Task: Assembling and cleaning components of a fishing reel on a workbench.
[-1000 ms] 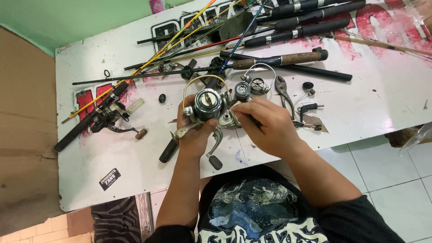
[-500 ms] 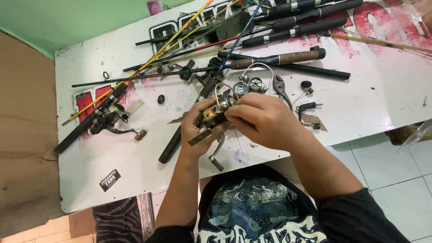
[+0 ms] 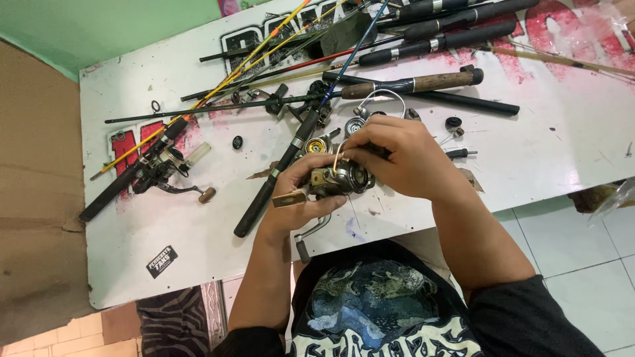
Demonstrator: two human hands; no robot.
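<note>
View: looking down from the person's head at a white painted board (image 3: 529, 165) used as a worktable, with red lettering on it.
Left hand: the left hand (image 3: 301, 198) cups a dark metal spinning fishing reel with brass-coloured parts (image 3: 337, 178) from below, fingers curled around its body, thumb on top.
Right hand: the right hand (image 3: 397, 155) comes over the reel from the right, fingers bent and pressed together on its top; what the fingertips pinch is hidden.
Reel position: held just above the near middle of the board, in front of the person's chest.
Reel handle: a metal crank arm with a dark knob (image 3: 305, 239) hangs below the left hand.
Behind the hands: a cork-handled fishing rod (image 3: 423, 82) lies across several black rods (image 3: 456, 30) and thin yellow and orange rod blanks (image 3: 245, 63).
Left of the board: a second black rod with a reel mounted on it (image 3: 155, 165).
Near edge: a small black sticker (image 3: 161, 260).
</note>
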